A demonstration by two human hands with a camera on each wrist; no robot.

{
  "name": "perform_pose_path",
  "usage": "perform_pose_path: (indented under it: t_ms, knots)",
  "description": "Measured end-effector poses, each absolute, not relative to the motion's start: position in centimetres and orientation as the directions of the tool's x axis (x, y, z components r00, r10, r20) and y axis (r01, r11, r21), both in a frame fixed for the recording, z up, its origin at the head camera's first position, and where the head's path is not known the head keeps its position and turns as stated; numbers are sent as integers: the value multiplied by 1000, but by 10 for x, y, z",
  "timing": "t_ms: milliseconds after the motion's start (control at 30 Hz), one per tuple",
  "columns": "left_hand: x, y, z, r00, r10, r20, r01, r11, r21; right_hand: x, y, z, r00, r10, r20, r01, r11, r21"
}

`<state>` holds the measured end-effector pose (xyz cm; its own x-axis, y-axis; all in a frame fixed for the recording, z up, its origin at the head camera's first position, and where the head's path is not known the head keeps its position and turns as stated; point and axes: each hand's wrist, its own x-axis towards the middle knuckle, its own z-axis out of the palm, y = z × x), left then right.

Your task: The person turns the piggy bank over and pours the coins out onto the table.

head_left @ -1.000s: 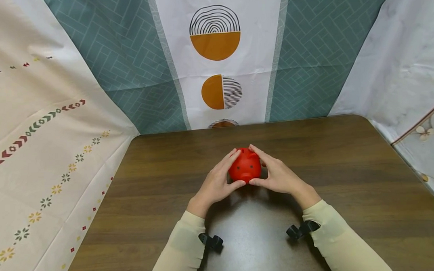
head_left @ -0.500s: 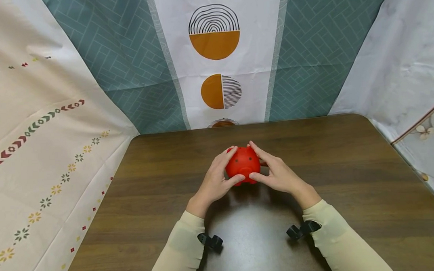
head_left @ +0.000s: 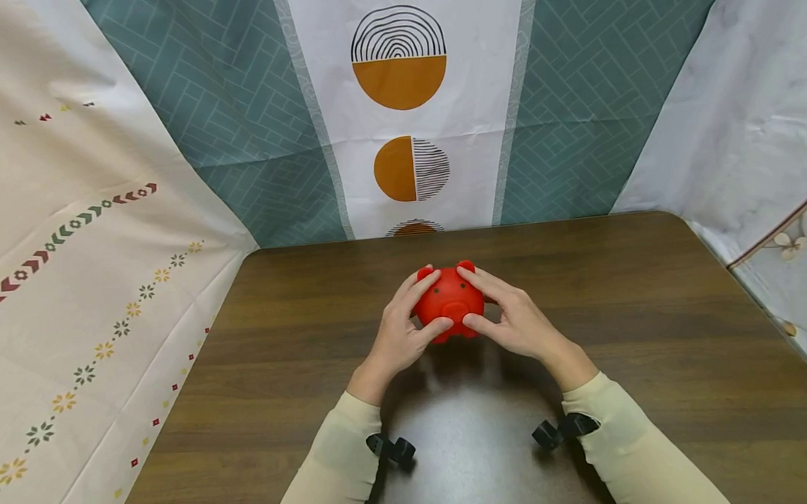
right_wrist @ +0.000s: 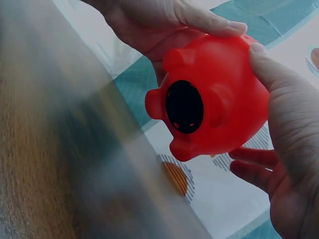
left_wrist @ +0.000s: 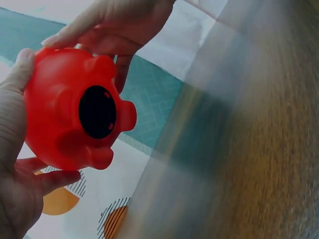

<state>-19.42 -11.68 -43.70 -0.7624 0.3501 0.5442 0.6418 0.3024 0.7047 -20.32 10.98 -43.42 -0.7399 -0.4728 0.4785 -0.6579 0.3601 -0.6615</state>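
Note:
A red piggy bank (head_left: 448, 301) is held between both hands above the middle of the dark wooden table (head_left: 649, 309), with its snout towards me. My left hand (head_left: 419, 308) grips its left side, thumb below and fingers over the top. My right hand (head_left: 492, 305) grips the right side the same way. The left wrist view shows the piggy bank (left_wrist: 60, 109) from underneath, clear of the table, with a round black plug (left_wrist: 97, 112) between its feet. In the right wrist view the piggy bank (right_wrist: 224, 104) and plug (right_wrist: 184, 107) show too.
Patterned cloths hang round the table: a teal and white one with orange circles (head_left: 403, 79) at the back, a cream one (head_left: 72, 259) on the left and a pale one (head_left: 742, 117) on the right. Black strap clips (head_left: 392, 448) sit at both wrists.
Both hands have raised the piggy bank and carried it slightly away from me, tipping it so that its ears show on top. The grip is unchanged.

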Motion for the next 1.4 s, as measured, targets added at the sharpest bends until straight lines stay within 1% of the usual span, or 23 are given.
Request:
perform_pose_path:
  t_ms: [133, 267, 433, 633, 767, 867, 1000, 1400]
  knots:
    - [-185, -113, -421, -742, 331, 582, 665, 254, 703, -201, 109, -429, -733, -459, 501, -670, 363, -647]
    - [-173, -112, -404, -743, 313, 592, 664, 228, 713, -199, 108, -428, -735, -459, 500, -669, 367, -646]
    - [-170, -112, -399, -772, 279, 572, 629, 200, 751, -198, 105, -428, -742, -457, 491, -661, 374, -651]
    - [-170, -112, -396, -800, 248, 547, 589, 145, 795, -196, 102, -426, -732, -473, 490, -668, 357, -653]
    - [-169, -113, -395, -816, 235, 529, 569, 163, 806, -196, 102, -426, -717, -488, 498, -685, 355, -636]
    - [-168, -112, -393, -826, 230, 515, 556, 183, 810, -197, 102, -428, -698, -484, 528, -708, 352, -613]
    - [-167, -112, -392, -836, 236, 496, 538, 174, 825, -197, 102, -429, -681, -471, 561, -727, 347, -592]
    - [-163, -110, -386, -849, 307, 430, 496, 187, 848, -198, 102, -428, -689, -439, 577, -720, 320, -616]
